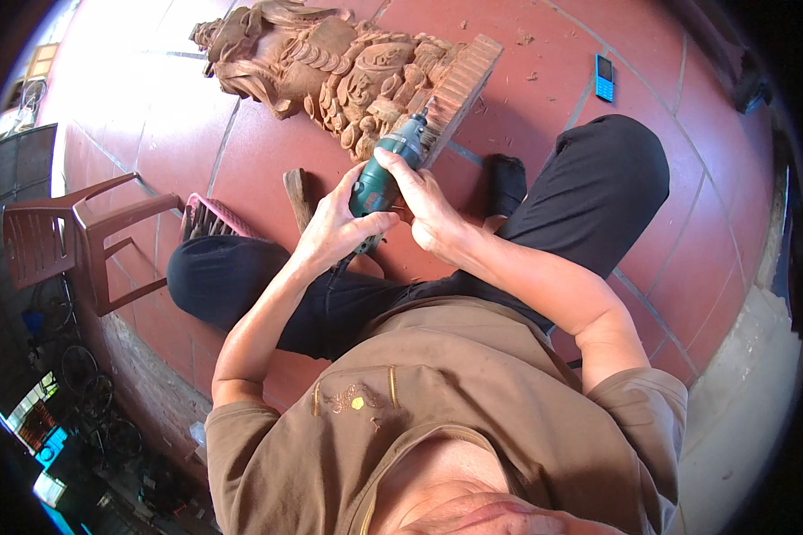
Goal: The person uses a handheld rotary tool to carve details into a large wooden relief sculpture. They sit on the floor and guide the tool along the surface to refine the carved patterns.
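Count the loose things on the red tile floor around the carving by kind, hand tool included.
Wooden carving: 1
Green power tool, gripped by the left hand and right hand: 1
Blue phone: 1
Plastic chair: 1
Pink basket: 1
Wooden mallet: 1
Total: 6

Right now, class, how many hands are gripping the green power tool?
2. The left hand wraps the green power tool at its rear, and the right hand holds its front, near the wooden carving. No other hands show.
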Demonstrator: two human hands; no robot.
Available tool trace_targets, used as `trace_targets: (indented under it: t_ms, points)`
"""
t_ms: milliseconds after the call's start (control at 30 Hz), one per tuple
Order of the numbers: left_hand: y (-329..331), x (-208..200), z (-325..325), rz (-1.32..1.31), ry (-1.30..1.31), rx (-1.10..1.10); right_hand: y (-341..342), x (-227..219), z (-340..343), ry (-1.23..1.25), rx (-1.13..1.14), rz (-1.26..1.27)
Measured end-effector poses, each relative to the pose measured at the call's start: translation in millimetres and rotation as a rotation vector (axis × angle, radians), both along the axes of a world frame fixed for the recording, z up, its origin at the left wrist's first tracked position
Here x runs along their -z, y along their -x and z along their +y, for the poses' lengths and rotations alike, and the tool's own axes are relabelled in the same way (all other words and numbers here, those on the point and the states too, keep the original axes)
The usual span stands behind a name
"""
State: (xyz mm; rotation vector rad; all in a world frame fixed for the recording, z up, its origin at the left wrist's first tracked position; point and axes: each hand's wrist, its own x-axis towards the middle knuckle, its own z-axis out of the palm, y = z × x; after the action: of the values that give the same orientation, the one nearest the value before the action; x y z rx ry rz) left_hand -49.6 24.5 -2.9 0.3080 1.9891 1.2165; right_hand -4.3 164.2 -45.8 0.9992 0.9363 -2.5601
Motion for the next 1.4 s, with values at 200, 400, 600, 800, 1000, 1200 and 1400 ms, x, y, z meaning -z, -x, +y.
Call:
trace_targets:
  t_ms: [200, 400, 600, 800, 1000, 1200, 1400]
  points:
    - [3, 4, 3, 0.018, -0.014, -0.002, 3, 14, 2, -0.017, -0.010, 0.001]
    - [3, 0, 7, 0.043, 0.023, 0.066, -5, 5, 7, -0.033, -0.004, -0.028]
    - [1, 5, 9, 0.092, 0.024, 0.111, -11, 4, 13, -0.036, 0.028, -0.048]
    - [3, -4, 16, -0.043, 0.084, 0.140, -15, 4, 16, -0.008, 0.025, -0.028]
    - [4, 1, 17, 0.061, 0.047, 0.123, -12, 9, 16, -0.025, 0.047, 0.003]
    - [6, 3, 18, 0.095, 0.072, 0.131, -10, 8, 18, -0.012, 0.053, -0.035]
    - [9, 2, 19, 0.008, 0.066, 0.126, -8, 9, 17, -0.023, 0.085, 0.022]
